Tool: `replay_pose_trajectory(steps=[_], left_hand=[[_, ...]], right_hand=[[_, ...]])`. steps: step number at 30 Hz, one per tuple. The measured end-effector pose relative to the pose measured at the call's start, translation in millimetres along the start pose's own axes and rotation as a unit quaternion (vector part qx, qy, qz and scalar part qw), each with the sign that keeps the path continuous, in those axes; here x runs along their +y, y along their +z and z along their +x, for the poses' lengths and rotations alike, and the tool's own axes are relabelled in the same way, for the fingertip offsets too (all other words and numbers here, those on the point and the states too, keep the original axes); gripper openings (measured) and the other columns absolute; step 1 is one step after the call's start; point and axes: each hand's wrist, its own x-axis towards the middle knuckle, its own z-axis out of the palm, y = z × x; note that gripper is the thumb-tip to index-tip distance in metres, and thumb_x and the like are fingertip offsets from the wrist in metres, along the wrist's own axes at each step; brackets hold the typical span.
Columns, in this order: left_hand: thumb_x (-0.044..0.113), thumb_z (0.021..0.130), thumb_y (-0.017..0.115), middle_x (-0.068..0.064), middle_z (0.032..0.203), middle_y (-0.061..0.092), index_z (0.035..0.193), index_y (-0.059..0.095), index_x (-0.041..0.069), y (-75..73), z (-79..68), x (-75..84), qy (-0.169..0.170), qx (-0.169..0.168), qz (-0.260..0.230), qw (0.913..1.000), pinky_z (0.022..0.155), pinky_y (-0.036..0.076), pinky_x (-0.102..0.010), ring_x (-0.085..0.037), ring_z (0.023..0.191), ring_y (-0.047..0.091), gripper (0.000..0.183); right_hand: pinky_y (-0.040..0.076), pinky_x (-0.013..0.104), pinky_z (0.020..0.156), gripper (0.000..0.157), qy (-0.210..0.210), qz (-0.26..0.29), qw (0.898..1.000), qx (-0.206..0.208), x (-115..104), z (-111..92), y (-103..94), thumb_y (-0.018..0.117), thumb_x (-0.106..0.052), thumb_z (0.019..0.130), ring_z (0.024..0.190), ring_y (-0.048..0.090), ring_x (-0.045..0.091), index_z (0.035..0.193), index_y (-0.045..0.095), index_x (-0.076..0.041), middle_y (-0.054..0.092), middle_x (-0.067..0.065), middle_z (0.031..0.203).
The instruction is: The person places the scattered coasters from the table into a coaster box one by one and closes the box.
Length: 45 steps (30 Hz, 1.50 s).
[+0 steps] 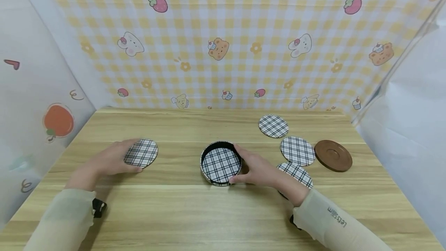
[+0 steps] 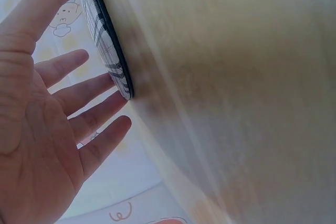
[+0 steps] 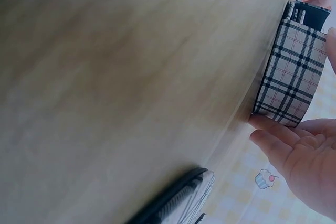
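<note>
At the left of the table lies a round plaid coaster [image 1: 144, 152]. My left hand [image 1: 111, 160] holds its left edge, thumb at the near side and fingers at the far side; in the left wrist view the fingertips touch the rim of this coaster [image 2: 107, 45]. A round plaid coaster holder [image 1: 216, 145] with a black inside stands mid-table, with a plaid coaster [image 1: 221, 164] lying in it. My right hand [image 1: 262, 170] grips the holder's right side between thumb and fingers. The right wrist view shows the holder's plaid outer wall [image 3: 295, 66] and a notch in it.
Right of the holder lie a far plaid coaster [image 1: 273, 126], a middle one [image 1: 297, 151] and a near one [image 1: 296, 173], partly hidden by my right forearm. A brown round coaster [image 1: 333, 155] lies further right. A yellow checked cloth [image 1: 195, 76] hangs behind the table.
</note>
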Motion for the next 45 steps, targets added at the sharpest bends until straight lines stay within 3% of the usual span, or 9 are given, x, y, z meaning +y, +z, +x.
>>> replay_pose_trajectory(steps=[7,20,30,45], left_hand=[[0.045,0.07,0.086,-0.038,0.14,0.046,0.14,0.044,-0.011,0.9,-0.7,0.8,0.0,0.0,0.019,0.9998,0.102,0.04,-0.068,-0.057,0.125,0.045,0.099],[0.044,0.071,0.086,-0.037,0.139,0.047,0.139,0.044,-0.012,2.0,-4.2,4.7,0.019,0.0,0.004,0.9998,0.104,0.04,-0.067,-0.055,0.126,0.045,0.098],[0.041,0.068,0.088,-0.037,0.136,0.05,0.137,0.044,-0.014,4.8,-11.8,7.8,0.043,0.023,0.008,0.9988,0.104,0.04,-0.065,-0.054,0.125,0.047,0.099],[0.043,0.069,0.087,-0.036,0.139,0.047,0.14,0.043,-0.012,6.7,-12.1,21.4,0.043,0.014,0.004,0.999,0.105,0.04,-0.065,-0.053,0.128,0.045,0.101]], right_hand=[[0.026,0.048,0.122,0.107,-0.002,-0.003,1.0,-0.001,0,0,0.6,0.078,-0.045,0.083,0.15,0.027,0.032,0.158,0.016,-0.002,0.022,0.016,0.164],[0.027,0.048,0.122,0.106,0.0,-0.004,1.0,-0.002,1,-1,-0.1,0.078,-0.045,0.083,0.15,0.028,0.033,0.158,0.016,-0.002,0.022,0.016,0.164],[0.026,0.048,0.122,0.107,-0.002,0.002,1.0,0.002,-1,-1,-0.2,0.078,-0.044,0.083,0.149,0.028,0.033,0.158,0.016,-0.002,0.023,0.017,0.163],[0.025,0.048,0.123,0.107,-0.004,-0.004,1.0,-0.001,0,0,-0.8,0.077,-0.046,0.083,0.15,0.027,0.033,0.158,0.014,-0.002,0.021,0.016,0.164]])
